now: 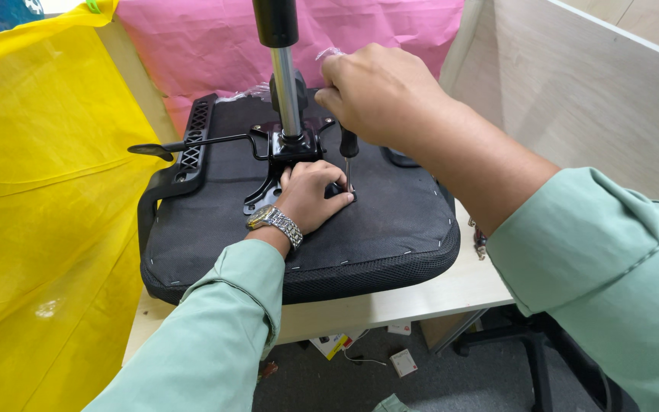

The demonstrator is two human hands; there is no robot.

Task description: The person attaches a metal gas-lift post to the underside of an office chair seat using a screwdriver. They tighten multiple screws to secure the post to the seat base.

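Head view shows the right hand (379,95) gripping a black-handled screwdriver (348,156) upright over the upturned black fabric chair seat (390,221) on the tabletop (451,294), left hand (310,194) curled, apparently steadying its tip, which could slip onto fingers.

Bright, even overhead light, no harsh shadows. Specular glare on the chrome gas-lift column (287,91) and the wristwatch (276,223). Soft shadow under the right hand (379,95) on the black seat underside (375,221). Focus sharp centre; wide-angle stretch at edges, the sleeves look oversized. No motion blur.
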